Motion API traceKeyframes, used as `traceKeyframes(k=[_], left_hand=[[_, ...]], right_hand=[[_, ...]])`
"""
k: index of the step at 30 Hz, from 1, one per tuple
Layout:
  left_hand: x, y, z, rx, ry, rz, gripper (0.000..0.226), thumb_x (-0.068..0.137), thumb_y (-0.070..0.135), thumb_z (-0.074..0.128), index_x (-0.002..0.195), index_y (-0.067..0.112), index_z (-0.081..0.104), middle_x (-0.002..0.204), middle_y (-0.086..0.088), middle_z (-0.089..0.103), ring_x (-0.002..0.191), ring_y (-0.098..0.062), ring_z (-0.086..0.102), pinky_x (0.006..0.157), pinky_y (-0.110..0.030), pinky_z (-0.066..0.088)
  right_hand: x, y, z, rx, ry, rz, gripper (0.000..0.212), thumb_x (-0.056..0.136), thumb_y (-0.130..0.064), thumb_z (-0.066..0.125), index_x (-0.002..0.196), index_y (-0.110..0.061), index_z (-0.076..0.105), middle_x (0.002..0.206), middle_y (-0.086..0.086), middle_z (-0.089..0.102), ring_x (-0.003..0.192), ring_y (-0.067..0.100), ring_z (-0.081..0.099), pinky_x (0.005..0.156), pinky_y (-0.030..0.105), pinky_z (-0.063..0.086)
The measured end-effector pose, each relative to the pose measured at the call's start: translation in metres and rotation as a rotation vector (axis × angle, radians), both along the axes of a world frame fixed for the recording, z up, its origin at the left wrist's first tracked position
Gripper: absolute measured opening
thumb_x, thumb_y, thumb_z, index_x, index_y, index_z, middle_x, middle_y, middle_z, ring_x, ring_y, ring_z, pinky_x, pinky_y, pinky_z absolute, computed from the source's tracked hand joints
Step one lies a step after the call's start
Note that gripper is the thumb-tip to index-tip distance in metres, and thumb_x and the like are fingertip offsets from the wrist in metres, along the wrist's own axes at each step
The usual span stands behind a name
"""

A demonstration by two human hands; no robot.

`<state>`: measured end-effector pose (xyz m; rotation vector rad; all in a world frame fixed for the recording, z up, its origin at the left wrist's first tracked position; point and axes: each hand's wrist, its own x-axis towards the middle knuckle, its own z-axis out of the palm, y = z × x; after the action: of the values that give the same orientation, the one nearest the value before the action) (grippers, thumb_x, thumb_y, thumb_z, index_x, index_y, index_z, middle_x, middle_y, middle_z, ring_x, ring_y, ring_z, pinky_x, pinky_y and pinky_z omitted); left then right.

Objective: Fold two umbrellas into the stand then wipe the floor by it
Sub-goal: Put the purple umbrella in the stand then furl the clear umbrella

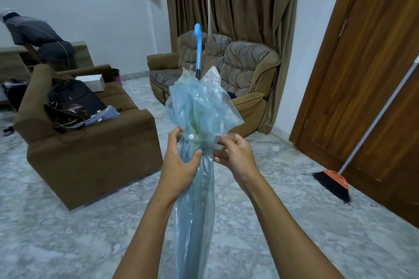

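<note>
No readable text or labels.

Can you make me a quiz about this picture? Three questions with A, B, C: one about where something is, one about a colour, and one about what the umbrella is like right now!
1. Where is the broom?
A. Leaning by the wooden door
B. Hanging on a hook
C. In someone's grasp

2. What colour is the umbrella handle?
A. Red
B. Blue
C. Yellow

3. What is the umbrella like now?
A. Wide open
B. Broken in two
C. Folded shut and held

Answers:
1. A: its stick slants up beside the door, at the right of the picture.
2. B: the handle sticking out past the see-through canopy is bright blue.
3. C: the left hand grips the gathered canopy while the right hand pinches its strap.
</note>
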<state>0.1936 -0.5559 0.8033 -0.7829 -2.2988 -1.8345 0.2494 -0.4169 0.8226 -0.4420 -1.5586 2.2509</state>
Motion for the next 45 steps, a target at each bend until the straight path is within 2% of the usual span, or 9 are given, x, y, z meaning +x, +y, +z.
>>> traceKeyframes(k=[3, 6, 10, 15, 26, 30, 35, 40, 45], left_hand=[[0.003, 0.009, 0.003, 0.004, 0.023, 0.062, 0.061, 0.085, 0.01, 0.07, 0.136, 0.023, 0.039, 0.129, 0.007, 0.054, 0.115, 0.002, 0.054, 0.088, 0.003, 0.036], [0.005, 0.014, 0.007, 0.02, 0.032, 0.097, 0.061, 0.086, 0.01, 0.069, 0.138, 0.023, 0.04, 0.129, 0.009, 0.054, 0.116, -0.001, 0.053, 0.087, 0.003, 0.037], [0.01, 0.017, 0.011, 0.044, 0.039, 0.128, 0.058, 0.087, 0.009, 0.069, 0.137, 0.022, 0.042, 0.123, 0.013, 0.055, 0.106, 0.017, 0.052, 0.081, 0.004, 0.038], [0.012, 0.02, 0.007, 0.022, 0.047, 0.146, 0.061, 0.087, 0.014, 0.069, 0.14, 0.021, 0.039, 0.131, 0.003, 0.057, 0.117, -0.009, 0.056, 0.092, -0.013, 0.044], [0.015, 0.019, 0.004, 0.004, 0.078, 0.147, 0.065, 0.086, 0.009, 0.066, 0.144, 0.014, 0.037, 0.138, -0.005, 0.053, 0.126, -0.017, 0.053, 0.105, -0.033, 0.045], [0.015, 0.016, 0.007, 0.023, 0.095, 0.159, 0.063, 0.085, 0.006, 0.065, 0.139, 0.023, 0.038, 0.13, 0.005, 0.054, 0.115, -0.008, 0.056, 0.096, -0.018, 0.046], [0.015, 0.015, 0.01, 0.09, 0.072, 0.159, 0.055, 0.087, 0.007, 0.066, 0.132, 0.025, 0.041, 0.113, 0.015, 0.055, 0.101, 0.002, 0.059, 0.078, -0.004, 0.045], [0.017, 0.014, 0.009, 0.101, 0.06, 0.157, 0.057, 0.084, 0.003, 0.067, 0.13, 0.023, 0.04, 0.113, 0.012, 0.054, 0.1, 0.004, 0.059, 0.077, -0.003, 0.044], [0.02, 0.016, 0.009, 0.105, 0.062, 0.146, 0.056, 0.082, 0.006, 0.071, 0.127, 0.019, 0.04, 0.108, 0.017, 0.054, 0.092, 0.013, 0.058, 0.072, -0.001, 0.042]], right_hand=[[-0.001, -0.001, -0.01, 0.229, -0.007, -0.143, 0.019, 0.092, -0.019, 0.067, 0.096, -0.017, 0.048, 0.099, 0.005, 0.067, 0.082, 0.014, 0.069, 0.079, 0.037, 0.061], [0.006, -0.008, -0.014, 0.572, -0.046, -0.324, 0.026, 0.087, -0.032, 0.073, 0.096, -0.024, 0.049, 0.103, -0.006, 0.057, 0.08, -0.005, 0.06, 0.07, 0.02, 0.051], [0.01, -0.015, -0.016, 0.95, -0.041, -0.48, 0.022, 0.083, -0.05, 0.068, 0.091, -0.033, 0.057, 0.125, -0.01, 0.045, 0.108, 0.013, 0.056, 0.083, 0.038, 0.052], [0.007, -0.024, -0.003, 1.172, 0.069, -0.627, 0.018, 0.082, -0.05, 0.069, 0.083, -0.032, 0.07, 0.094, -0.008, 0.043, 0.09, 0.012, 0.047, 0.074, 0.04, 0.051], [-0.007, -0.014, 0.009, 1.202, -0.023, -0.157, 0.024, 0.089, -0.049, 0.066, 0.107, -0.035, 0.074, 0.09, -0.01, 0.057, 0.088, 0.01, 0.06, 0.072, 0.029, 0.05], [-0.006, -0.006, 0.014, 1.176, -0.009, -0.13, 0.021, 0.098, -0.036, 0.057, 0.106, -0.024, 0.073, 0.095, -0.007, 0.073, 0.087, 0.012, 0.067, 0.077, 0.034, 0.055], [-0.004, -0.007, 0.016, 1.179, -0.082, 0.025, 0.022, 0.102, -0.043, 0.046, 0.115, -0.029, 0.056, 0.074, -0.01, 0.061, 0.072, 0.013, 0.059, 0.064, 0.033, 0.043], [-0.002, -0.005, 0.019, 1.416, -0.04, -0.041, 0.037, 0.093, -0.055, 0.057, 0.128, -0.046, 0.053, 0.056, -0.012, 0.048, 0.062, 0.01, 0.052, 0.06, 0.027, 0.041], [-0.007, -0.002, 0.016, 1.56, 0.185, -0.387, 0.018, 0.091, -0.048, 0.065, 0.097, -0.036, 0.076, 0.066, -0.011, 0.071, 0.058, 0.01, 0.066, 0.046, 0.017, 0.028]])
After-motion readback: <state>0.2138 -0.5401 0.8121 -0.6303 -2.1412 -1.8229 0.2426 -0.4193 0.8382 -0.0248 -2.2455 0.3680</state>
